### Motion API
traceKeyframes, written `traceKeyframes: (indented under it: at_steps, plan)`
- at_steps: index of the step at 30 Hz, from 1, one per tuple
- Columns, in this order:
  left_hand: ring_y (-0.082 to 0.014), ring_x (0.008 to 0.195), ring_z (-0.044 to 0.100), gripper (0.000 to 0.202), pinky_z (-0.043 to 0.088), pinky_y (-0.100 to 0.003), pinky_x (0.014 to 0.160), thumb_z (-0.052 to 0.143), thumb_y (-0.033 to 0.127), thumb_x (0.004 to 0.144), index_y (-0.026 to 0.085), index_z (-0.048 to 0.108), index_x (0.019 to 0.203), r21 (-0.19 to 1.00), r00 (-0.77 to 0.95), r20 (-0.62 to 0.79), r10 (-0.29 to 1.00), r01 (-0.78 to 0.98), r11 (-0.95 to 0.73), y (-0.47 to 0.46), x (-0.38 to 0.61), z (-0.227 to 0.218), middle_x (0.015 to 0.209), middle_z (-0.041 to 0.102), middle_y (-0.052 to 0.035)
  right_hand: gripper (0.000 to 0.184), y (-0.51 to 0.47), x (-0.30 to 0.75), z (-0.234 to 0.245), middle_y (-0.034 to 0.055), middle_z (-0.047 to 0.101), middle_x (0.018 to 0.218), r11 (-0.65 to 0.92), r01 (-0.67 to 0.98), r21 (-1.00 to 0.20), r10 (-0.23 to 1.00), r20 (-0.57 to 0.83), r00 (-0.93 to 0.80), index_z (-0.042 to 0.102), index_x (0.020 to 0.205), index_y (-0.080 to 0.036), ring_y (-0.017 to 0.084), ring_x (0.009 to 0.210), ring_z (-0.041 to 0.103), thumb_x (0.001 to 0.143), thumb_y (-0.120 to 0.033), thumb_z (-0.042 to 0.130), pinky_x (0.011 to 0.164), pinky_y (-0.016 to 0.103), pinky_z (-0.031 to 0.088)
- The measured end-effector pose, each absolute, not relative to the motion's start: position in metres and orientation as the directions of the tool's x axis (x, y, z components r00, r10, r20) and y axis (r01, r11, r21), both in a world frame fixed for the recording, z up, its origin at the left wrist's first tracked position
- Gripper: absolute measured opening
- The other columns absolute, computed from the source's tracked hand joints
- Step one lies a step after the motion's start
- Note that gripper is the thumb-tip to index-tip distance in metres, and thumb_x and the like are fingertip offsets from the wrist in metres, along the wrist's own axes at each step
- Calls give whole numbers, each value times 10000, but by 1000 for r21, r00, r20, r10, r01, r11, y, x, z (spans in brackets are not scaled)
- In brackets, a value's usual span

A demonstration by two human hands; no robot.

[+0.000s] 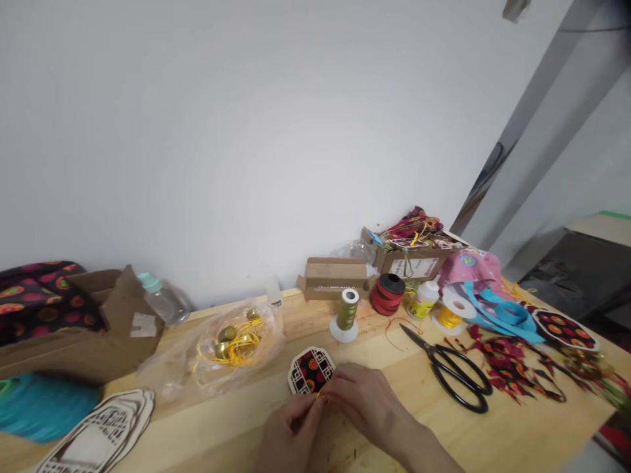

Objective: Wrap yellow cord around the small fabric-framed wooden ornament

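Observation:
At the front middle of the table my left hand [290, 430] and my right hand [367, 404] meet, fingertips pinched close together. Between them shows a short bit of yellow cord [321, 395]. Just beyond my fingers lies an ornament [311, 369] with a pale cut-out lattice frame and black, red and orange patterned fabric. My right fingers cover its lower right edge. Whether the cord is fastened to the ornament is hidden by my fingertips.
Black-handled scissors [451, 368] and fabric scraps [513, 368] lie to the right. Behind stand a green thread spool [348, 314], a red cord spool [388, 294], and a glue bottle [424, 299]. Leftward are a plastic bag [236, 341], wooden frames [106, 430] and a cardboard box [133, 309].

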State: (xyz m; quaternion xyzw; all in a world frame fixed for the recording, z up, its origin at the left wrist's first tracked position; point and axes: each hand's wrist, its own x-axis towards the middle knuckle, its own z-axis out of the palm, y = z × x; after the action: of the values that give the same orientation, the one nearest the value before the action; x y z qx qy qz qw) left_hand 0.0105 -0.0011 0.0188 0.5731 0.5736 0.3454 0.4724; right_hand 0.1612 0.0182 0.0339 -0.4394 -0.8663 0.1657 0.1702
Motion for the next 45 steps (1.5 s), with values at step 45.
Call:
traceKeyframes:
  at_steps: [45]
  plan:
    - [-131,531,585,254,407,-172,485,669,247,551,173,530,751,965,-39,-262,964,12,262,5,10,10,573,685,-6,66,-50,251,76,-47,428,518,120,594,-795,805,-273,-528,581,591,-190,66,474,366,633,-239,594,407,160,265]
